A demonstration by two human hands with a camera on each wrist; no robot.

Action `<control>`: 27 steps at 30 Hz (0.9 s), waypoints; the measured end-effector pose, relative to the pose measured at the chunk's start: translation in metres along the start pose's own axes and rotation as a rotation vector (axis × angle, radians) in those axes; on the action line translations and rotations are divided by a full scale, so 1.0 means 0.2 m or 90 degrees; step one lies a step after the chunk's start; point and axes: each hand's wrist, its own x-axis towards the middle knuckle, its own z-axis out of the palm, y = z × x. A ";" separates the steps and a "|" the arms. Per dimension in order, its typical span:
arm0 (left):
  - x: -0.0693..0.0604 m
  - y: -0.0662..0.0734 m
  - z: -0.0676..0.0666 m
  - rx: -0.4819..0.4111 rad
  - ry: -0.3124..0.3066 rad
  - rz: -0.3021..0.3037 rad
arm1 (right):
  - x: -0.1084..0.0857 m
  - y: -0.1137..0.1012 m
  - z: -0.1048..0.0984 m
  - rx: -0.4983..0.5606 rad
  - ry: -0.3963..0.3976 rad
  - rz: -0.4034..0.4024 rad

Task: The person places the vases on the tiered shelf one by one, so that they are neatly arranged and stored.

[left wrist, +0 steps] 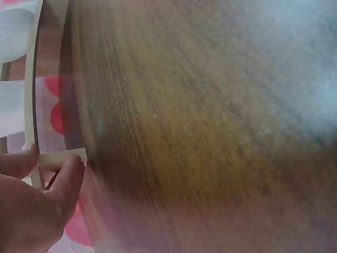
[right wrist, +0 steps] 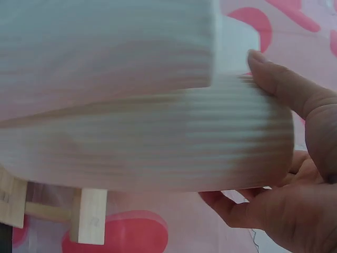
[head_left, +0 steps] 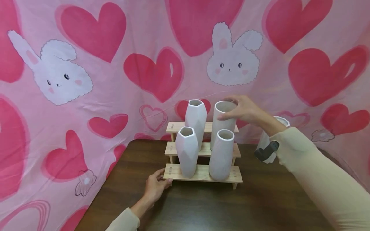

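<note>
A three-tier wooden stand (head_left: 202,173) bears several white vases. My left hand (head_left: 156,186) grips the left end of its lowest tier; in the left wrist view, that hand's thumb and fingers close around the board and its short leg (left wrist: 63,155). On the middle tier at right, my right hand (head_left: 244,110) holds a tall ribbed vase (head_left: 222,126) near its rim, with the thumb on the near side. In front of it stands a smooth-looking round vase (head_left: 221,157). To the left are two faceted vases, one in front (head_left: 187,154) and one behind (head_left: 196,112).
Another white vase (head_left: 264,141) stands on the table at right, partly hidden by my right forearm and wrist strap. The dark wooden table (head_left: 202,208) meets a pink cloth (head_left: 144,29) with hearts and rabbits behind the stand.
</note>
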 end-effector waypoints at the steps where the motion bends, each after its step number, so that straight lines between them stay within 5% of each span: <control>1: 0.00 0.00 0.00 0.000 0.001 -0.003 | 0.00 0.00 0.00 -0.001 -0.002 0.000; 18: -0.01 0.02 0.00 0.007 0.006 -0.002 | -0.01 0.04 0.01 0.009 -0.015 -0.002; 27: -0.01 0.02 0.00 0.005 0.001 0.004 | -0.08 0.20 -0.09 0.065 -0.008 -0.031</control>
